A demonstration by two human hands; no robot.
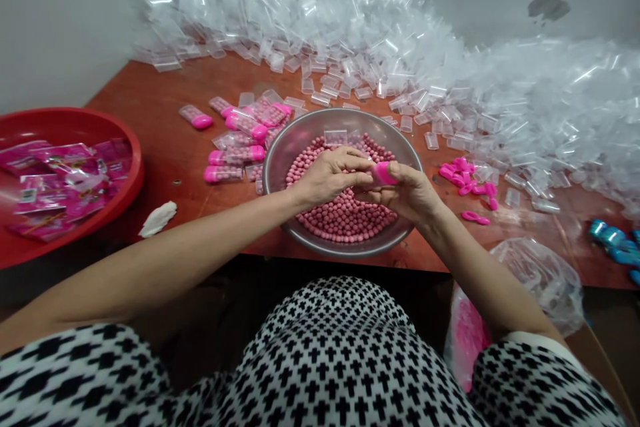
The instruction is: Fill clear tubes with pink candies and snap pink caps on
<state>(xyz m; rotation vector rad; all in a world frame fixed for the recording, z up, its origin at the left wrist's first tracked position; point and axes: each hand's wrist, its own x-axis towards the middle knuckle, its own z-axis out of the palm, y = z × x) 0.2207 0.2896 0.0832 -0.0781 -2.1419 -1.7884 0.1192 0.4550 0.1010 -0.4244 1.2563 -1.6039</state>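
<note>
A grey metal bowl (271, 173) full of round pink beads (345, 219) sits at the table's front edge. Above the beads, my right hand (411, 192) grips a bright pink cap (384, 173) between thumb and fingers. My left hand (327, 175) closes around the other end of the same piece, a clear plastic tube that the fingers mostly hide. Another clear tube (335, 138) lies on the beads at the bowl's far side. Several bead-filled tubes with pink caps (235, 156) are heaped to the bowl's left.
Clear empty tubes (310, 27) form a large pile along the wall. Loose pink caps (460, 173) lie right of the bowl, blue pieces (616, 241) farther right. A red basin (135, 160) with pink packets stands left, near a white scrap (159, 219). A plastic bag (540, 280) hangs at the right front edge.
</note>
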